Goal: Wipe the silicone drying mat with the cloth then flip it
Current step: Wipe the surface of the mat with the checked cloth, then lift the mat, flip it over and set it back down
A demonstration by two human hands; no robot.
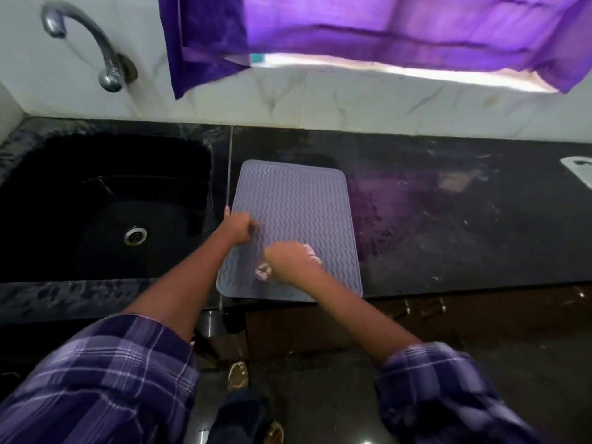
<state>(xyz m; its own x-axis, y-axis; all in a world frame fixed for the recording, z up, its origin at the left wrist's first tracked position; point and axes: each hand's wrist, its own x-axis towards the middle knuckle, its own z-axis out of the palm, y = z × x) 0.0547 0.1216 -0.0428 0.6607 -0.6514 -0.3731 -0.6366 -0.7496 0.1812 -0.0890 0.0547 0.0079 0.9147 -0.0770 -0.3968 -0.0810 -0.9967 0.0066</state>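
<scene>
Dark polished stone makes up the table point(448, 219), with a black sink point(105, 203) set into it on the left and a tap point(96, 43) on the pale tiled wall above.

On the near half of the silicone drying mat point(298, 200), the right hand point(288, 254) is closed down over the cloth point(312, 253). Only pale, patterned scraps of it poke out on either side of the knuckles, and the hand is blurred, which suggests a wiping stroke is under way. Gripping the cloth bunched like this would let the palm press it into the wavy ridges.

Beside it, the left hand point(238, 227) rests on the mat's left edge with its fingers curled. Whether it pinches the edge or simply presses down I cannot tell, but either way it looks meant to pin the soft mat so the wiping does not drag it across the stone.

Lying flat with its ribbed side up, the lilac mat sits just right of the sink, its near edge close to the table's front lip. By my reading the wiping step is in hand and the flip is not yet done.

Farther out, a purple curtain point(384, 27) hangs over the window behind, and a white object point(576, 171) is cut off at the table's far right edge.
</scene>
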